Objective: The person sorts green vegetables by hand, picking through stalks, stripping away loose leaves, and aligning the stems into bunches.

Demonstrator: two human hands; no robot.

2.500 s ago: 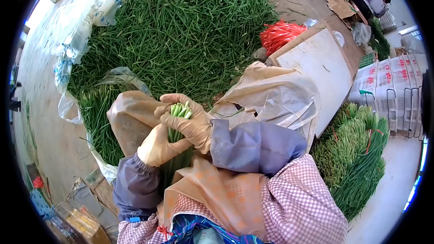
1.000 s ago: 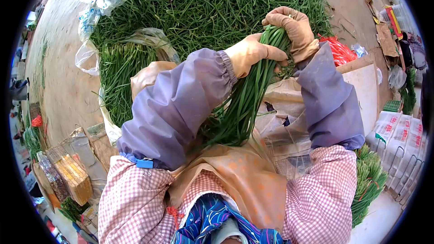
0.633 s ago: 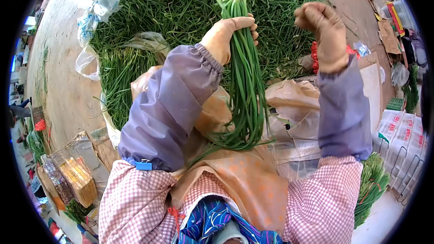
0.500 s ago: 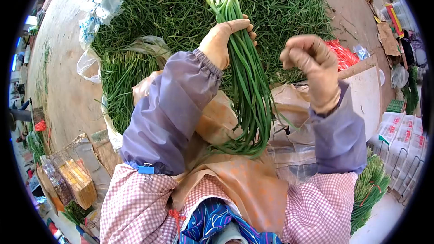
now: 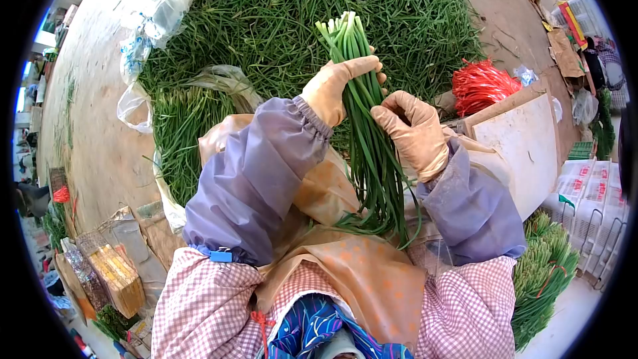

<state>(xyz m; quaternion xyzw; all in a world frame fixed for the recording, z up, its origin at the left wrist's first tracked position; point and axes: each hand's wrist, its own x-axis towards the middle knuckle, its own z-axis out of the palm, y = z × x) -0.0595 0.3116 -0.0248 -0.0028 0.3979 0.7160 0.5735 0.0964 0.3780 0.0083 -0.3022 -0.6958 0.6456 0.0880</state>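
Note:
My left hand (image 5: 342,86), in a pale glove, is wrapped round a bunch of garlic chives (image 5: 372,153) just below its cut white ends. The long green leaves hang down towards my apron (image 5: 359,259). My right hand (image 5: 415,129), gloved too, has its thumb and forefinger closed in a pinch at the bunch's right edge. Its fingertips touch the leaves there; whatever lies between them is too small to make out. Beyond both hands spreads a large heap of loose garlic chives (image 5: 306,20).
Red plastic ties (image 5: 482,86) lie to the right, behind a white board (image 5: 522,143). More chives (image 5: 183,139) lie stacked at left beside a clear plastic bag (image 5: 136,106). A tied bundle (image 5: 545,272) and white crates (image 5: 591,206) stand at lower right.
My right hand has come down and left from the air beside the heap to the bunch's edge. The bunch, in my left hand, sits slightly lower and further right in view.

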